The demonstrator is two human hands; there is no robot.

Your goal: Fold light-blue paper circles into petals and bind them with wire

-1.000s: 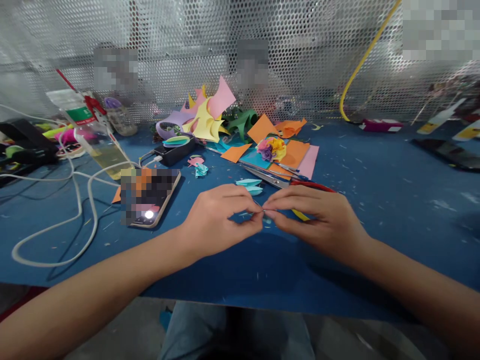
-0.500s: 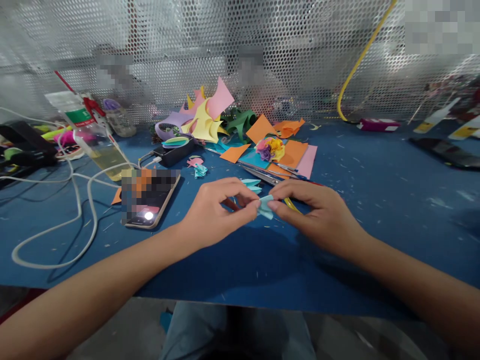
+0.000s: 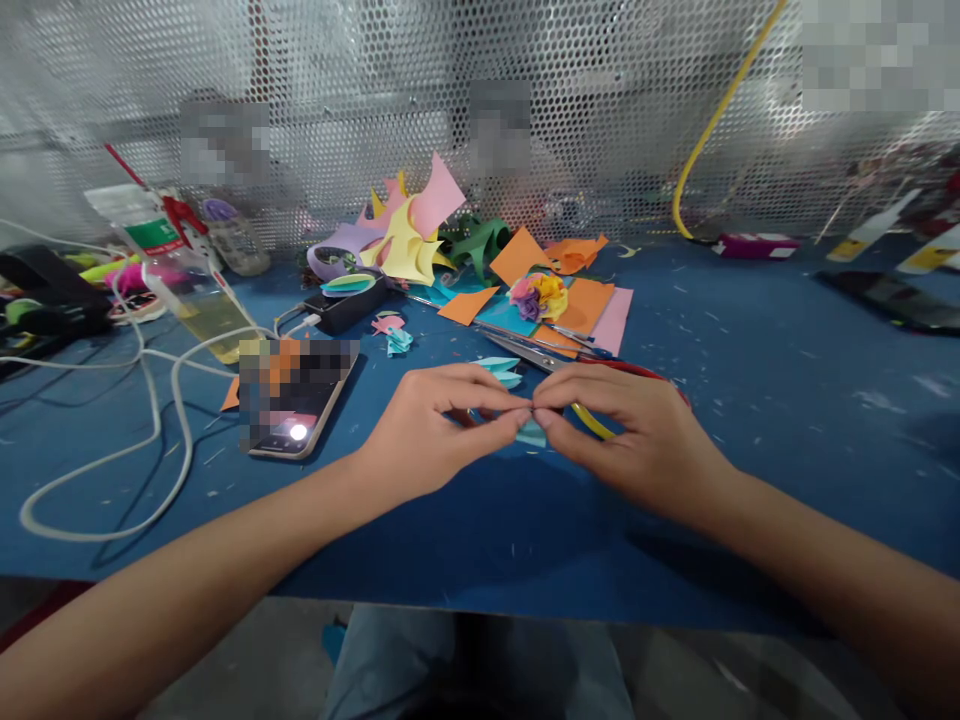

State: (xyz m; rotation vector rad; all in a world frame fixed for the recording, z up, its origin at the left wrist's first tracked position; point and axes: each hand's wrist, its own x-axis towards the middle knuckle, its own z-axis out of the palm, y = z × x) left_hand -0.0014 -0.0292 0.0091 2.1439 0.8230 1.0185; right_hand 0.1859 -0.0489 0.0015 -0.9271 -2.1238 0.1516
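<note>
My left hand and my right hand meet fingertip to fingertip over the blue table. Both pinch a small light-blue paper piece, which hangs just below the touching fingers. Behind the hands lie folded light-blue paper bits and scissors with red handles partly hidden by my right hand. A yellow strip shows under my right fingers.
A phone lies left of my hands, with white cables looping beside it. Coloured paper sheets, a paper flower and curled paper shapes pile up at the back. A glue bottle leans far left. A perforated metal wall closes the rear.
The light-blue paper, held flat and showing between the fingers half a second ago, is now pinched tighter with the fingertips closed together over it. Both hands stay in nearly the same place.
</note>
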